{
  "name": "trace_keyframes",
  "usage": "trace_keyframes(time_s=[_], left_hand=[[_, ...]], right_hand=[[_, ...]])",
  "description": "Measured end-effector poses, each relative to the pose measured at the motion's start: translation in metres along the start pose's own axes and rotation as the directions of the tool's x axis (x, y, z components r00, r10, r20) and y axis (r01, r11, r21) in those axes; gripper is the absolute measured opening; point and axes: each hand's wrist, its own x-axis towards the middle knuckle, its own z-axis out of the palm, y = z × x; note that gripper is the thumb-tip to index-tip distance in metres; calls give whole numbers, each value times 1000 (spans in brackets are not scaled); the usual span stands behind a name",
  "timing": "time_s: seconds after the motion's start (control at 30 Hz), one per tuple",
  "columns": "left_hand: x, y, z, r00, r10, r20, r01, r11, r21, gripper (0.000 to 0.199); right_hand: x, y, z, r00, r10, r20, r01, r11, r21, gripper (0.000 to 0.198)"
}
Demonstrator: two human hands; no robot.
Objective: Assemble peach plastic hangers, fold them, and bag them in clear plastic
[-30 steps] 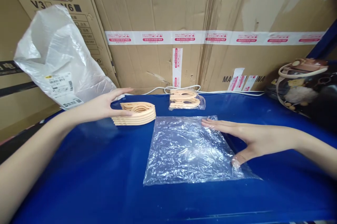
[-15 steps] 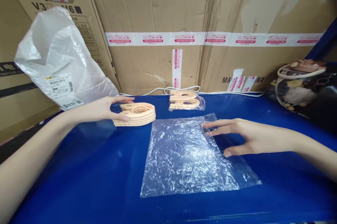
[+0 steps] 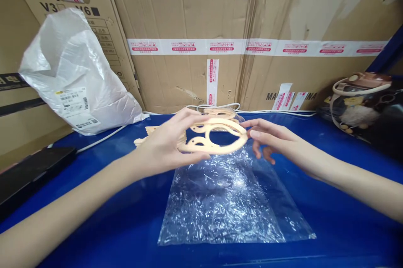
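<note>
A beige plastic folding hanger (image 3: 225,149), folded into a flat loop with round openings, is held up above the blue tabletop. My left hand (image 3: 165,142) is closed on its left end, thumb below and fingers above. The fingertips of my right hand (image 3: 267,135) pinch its right tip. Behind my left hand, a stack of similar hangers (image 3: 147,130) is partly hidden. Under the held hanger, a clear plastic bag (image 3: 217,205) lies flat on the table, its upper edge near my right fingers.
Bagged hangers (image 3: 220,111) lie at the back beside a white cable (image 3: 277,111). A white mailing bag (image 3: 75,74) leans at left near a black phone-like object (image 3: 37,171). A bottle with a strap (image 3: 359,100) stands right. Cardboard boxes (image 3: 189,7) wall the back.
My left hand has lifted a hanger off the stack and carried it right, over the bag. My right hand has left the bag and closed on the hanger's tip.
</note>
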Motion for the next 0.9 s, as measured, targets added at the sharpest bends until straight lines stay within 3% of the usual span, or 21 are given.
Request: trace_keyframes(time_s=[0.07, 0.17, 0.27, 0.47, 0.53, 0.6, 0.73, 0.83, 0.9], left_hand=[[4, 12, 12, 997, 75, 3, -75, 997, -8, 63], [4, 17, 22, 997, 79, 1, -79, 997, 3, 74], [0, 13, 27, 999, 53, -3, -53, 998, 44, 81], [-6, 2, 31, 996, 72, -57, -62, 986, 152, 77], [-7, 0, 31, 988, 131, -76, -111, 966, 232, 79], [-7, 1, 32, 980, 175, -92, -141, 946, 293, 80], [-7, 14, 38, 985, 142, -97, -111, 955, 274, 77], [-6, 27, 41, 995, 68, -72, -51, 975, 217, 79], [-7, 31, 38, 999, -32, -2, 32, 987, 155, 95]], right_hand=[[3, -3, 6, 997, 66, 26, -69, 990, 120, 41], [4, -3, 10, 998, 62, 12, -63, 973, 221, 40], [4, 2, 11, 999, 50, 16, -52, 965, 256, 38], [1, 9, 13, 998, 17, 55, -30, 968, 247, 40], [1, 9, 12, 998, -19, 59, 10, 988, 152, 39], [0, 8, 11, 988, -147, 49, 150, 987, -62, 42], [-5, 2, 12, 876, -460, 148, 471, 745, -472, 70], [-8, -3, 13, 850, -485, 205, 512, 670, -538, 68], [-9, -8, 6, 865, -456, 211, 484, 643, -593, 66]])
